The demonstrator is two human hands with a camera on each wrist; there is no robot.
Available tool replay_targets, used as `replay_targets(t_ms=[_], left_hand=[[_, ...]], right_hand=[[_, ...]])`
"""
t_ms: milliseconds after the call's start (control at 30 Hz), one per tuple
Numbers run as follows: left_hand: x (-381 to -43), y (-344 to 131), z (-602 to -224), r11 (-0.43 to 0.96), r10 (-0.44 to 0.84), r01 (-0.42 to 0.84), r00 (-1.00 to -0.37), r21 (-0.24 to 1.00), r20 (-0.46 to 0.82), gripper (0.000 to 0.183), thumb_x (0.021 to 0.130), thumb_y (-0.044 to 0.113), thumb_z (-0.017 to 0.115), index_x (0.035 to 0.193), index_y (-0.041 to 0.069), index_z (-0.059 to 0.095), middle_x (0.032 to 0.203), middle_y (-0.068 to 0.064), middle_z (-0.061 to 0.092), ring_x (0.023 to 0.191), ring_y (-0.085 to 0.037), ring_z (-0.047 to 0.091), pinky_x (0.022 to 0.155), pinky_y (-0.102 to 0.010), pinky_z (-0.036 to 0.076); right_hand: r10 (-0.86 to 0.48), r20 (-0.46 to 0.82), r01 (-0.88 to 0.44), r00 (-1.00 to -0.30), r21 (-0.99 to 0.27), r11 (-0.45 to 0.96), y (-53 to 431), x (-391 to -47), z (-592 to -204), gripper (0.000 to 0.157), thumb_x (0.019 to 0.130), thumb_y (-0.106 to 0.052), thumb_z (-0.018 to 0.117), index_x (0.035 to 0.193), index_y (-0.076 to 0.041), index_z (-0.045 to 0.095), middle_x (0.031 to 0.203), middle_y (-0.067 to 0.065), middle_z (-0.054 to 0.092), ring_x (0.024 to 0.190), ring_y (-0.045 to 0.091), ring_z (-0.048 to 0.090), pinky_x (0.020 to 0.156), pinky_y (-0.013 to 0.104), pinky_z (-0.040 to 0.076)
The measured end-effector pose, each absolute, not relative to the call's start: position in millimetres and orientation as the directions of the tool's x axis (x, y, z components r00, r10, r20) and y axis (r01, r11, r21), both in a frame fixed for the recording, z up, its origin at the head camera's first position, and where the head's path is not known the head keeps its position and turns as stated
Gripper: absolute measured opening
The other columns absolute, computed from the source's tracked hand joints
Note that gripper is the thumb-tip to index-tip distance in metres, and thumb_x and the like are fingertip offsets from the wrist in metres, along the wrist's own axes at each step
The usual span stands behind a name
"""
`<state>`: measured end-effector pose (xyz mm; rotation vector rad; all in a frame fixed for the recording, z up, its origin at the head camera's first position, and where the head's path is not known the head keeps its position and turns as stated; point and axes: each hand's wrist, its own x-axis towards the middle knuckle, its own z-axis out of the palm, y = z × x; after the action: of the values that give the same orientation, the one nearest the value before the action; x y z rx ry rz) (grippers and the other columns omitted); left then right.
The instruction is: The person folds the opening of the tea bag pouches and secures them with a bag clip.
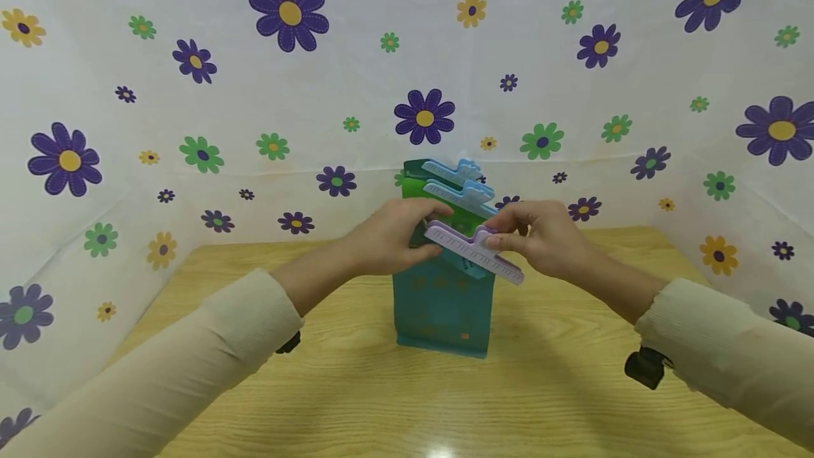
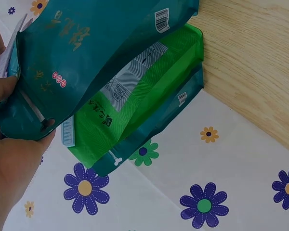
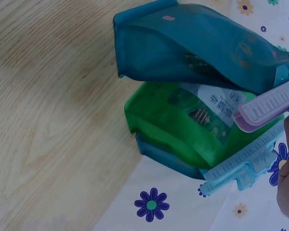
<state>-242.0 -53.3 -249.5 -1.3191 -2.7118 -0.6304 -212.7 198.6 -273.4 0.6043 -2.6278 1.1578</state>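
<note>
My left hand (image 1: 394,239) pinches the folded top of the front teal pouch bag (image 1: 441,309), which stands upright on the table. With thumb and fingers, my right hand (image 1: 543,239) grips a purple bag clip (image 1: 473,253) by its handle. The clip lies slantwise across the bag's top; whether it is fastened there I cannot tell. Behind stands a green pouch bag (image 3: 173,125) with a light blue bag clip (image 3: 245,161) across its top. Farther back is another teal bag (image 2: 183,106), mostly hidden, with a second light blue clip (image 1: 451,172) at its top.
The bags stand close together, one behind another, on a light wooden table (image 1: 305,387). A white cloth (image 1: 356,83) with purple, green and orange flowers hangs behind and at both sides. Dark wrist devices (image 1: 645,367) sit under the sleeves.
</note>
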Motion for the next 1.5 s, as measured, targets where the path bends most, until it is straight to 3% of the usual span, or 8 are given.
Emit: replay_targets(t_ms=[167,367,567,733,933,1100,1267,1500], left_hand=[[-243,-55,-250,0.562,0.724,0.749,-0.651,0.351,0.229,0.051,0.090,0.010,0.072,0.137,0.001,0.055,0.127,-0.013,0.065,0.111,-0.022,0.062,0.102,-0.038,0.050],[-246,-55,-253,0.556,0.704,0.751,-0.653,0.357,0.278,0.047,0.087,0.006,0.074,0.132,0.002,0.059,0.124,-0.013,0.067,0.108,-0.022,0.063,0.101,-0.037,0.051],[-248,-51,-256,0.531,0.681,0.754,-0.651,0.387,0.335,0.042,0.086,0.001,0.074,0.126,0.002,0.063,0.109,-0.010,0.070,0.096,-0.019,0.065,0.090,-0.031,0.056],[-250,-56,-258,0.518,0.668,0.734,-0.667,0.438,0.328,0.049,0.082,0.002,0.079,0.128,0.003,0.062,0.106,-0.008,0.070,0.092,-0.019,0.065,0.084,-0.031,0.056],[-254,-79,-274,0.525,0.592,0.647,-0.744,0.553,0.309,0.058,0.078,0.003,0.083,0.131,0.003,0.058,0.106,-0.010,0.070,0.094,-0.021,0.069,0.079,-0.031,0.059],[-251,-98,-300,0.520,0.548,0.551,-0.801,0.652,0.240,0.056,0.078,-0.001,0.082,0.128,0.007,0.058,0.105,-0.009,0.069,0.092,-0.023,0.068,0.078,-0.034,0.061],[-249,-108,-339,0.519,0.569,0.539,-0.797,0.663,0.203,0.051,0.075,0.002,0.086,0.120,0.004,0.062,0.102,-0.010,0.067,0.090,-0.024,0.067,0.072,-0.029,0.060],[-245,-105,-372,0.511,0.582,0.543,-0.789,0.666,0.197,0.066,0.075,0.004,0.087,0.133,0.005,0.054,0.113,-0.011,0.064,0.089,-0.023,0.066,0.067,-0.023,0.058]], right_hand=[[-0.280,0.395,-0.481,-0.875,-0.644,0.595,188,-213,-276,0.010,0.089,-0.009,0.075,0.097,-0.003,0.075,0.082,0.005,0.071,0.075,0.021,0.052,0.066,0.029,0.040],[-0.306,0.486,-0.557,-0.819,-0.544,0.627,183,-213,-282,0.015,0.088,-0.009,0.076,0.101,-0.003,0.072,0.085,0.005,0.070,0.076,0.018,0.055,0.068,0.028,0.044],[-0.328,0.538,-0.607,-0.776,-0.496,0.621,180,-214,-290,0.020,0.088,-0.009,0.076,0.105,-0.001,0.067,0.089,0.006,0.069,0.075,0.016,0.058,0.066,0.026,0.051],[-0.338,0.541,-0.619,-0.770,-0.508,0.599,178,-214,-298,0.022,0.090,-0.010,0.075,0.107,0.000,0.065,0.094,0.008,0.069,0.078,0.016,0.061,0.068,0.025,0.055],[-0.350,0.422,-0.545,-0.836,-0.574,0.611,186,-214,-301,0.036,0.091,-0.020,0.075,0.120,-0.002,0.063,0.103,0.007,0.070,0.090,0.018,0.063,0.078,0.031,0.056],[-0.400,0.272,-0.480,-0.875,-0.597,0.643,197,-214,-321,0.052,0.084,-0.025,0.082,0.125,-0.002,0.060,0.107,0.006,0.071,0.095,0.020,0.066,0.080,0.038,0.058],[-0.438,0.153,-0.425,-0.886,-0.646,0.634,205,-209,-349,0.067,0.080,-0.025,0.086,0.135,-0.004,0.054,0.115,0.009,0.069,0.096,0.023,0.066,0.075,0.029,0.058],[-0.508,0.149,-0.478,-0.849,-0.627,0.615,212,-210,-370,0.074,0.084,-0.021,0.082,0.144,-0.001,0.044,0.113,0.018,0.067,0.090,0.025,0.069,0.070,0.028,0.058]])
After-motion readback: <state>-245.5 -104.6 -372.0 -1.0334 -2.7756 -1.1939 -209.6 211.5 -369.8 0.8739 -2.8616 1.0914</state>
